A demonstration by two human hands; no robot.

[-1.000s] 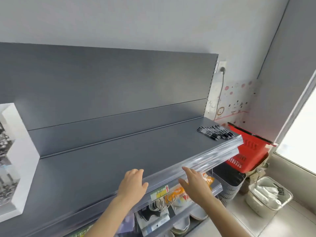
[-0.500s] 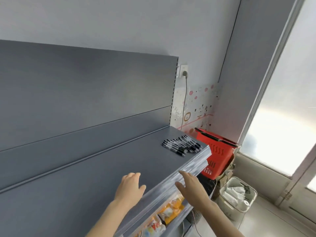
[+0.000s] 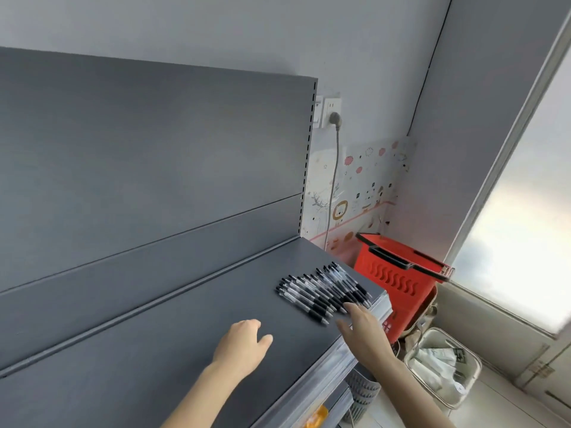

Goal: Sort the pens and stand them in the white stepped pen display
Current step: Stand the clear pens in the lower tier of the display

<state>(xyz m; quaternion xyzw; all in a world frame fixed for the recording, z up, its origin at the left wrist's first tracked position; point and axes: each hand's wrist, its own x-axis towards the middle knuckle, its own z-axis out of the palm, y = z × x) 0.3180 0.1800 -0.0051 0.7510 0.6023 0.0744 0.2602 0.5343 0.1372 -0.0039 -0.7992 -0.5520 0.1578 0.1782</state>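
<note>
Black pens (image 3: 324, 291) are laid at the far right end of the grey shelf (image 3: 173, 359). The right hand (image 3: 364, 332) is held flat, fingertips (image 3: 349, 306) at their near ends; the left hand (image 3: 244, 344) is loosely curled, nothing held.

No writing can be read anywhere. The pens (image 3: 321, 291) just beyond the right hand (image 3: 364, 332) show no legible print. A dark label (image 3: 460, 355) in the bin (image 3: 478, 366) to its right is too blurred.
</note>
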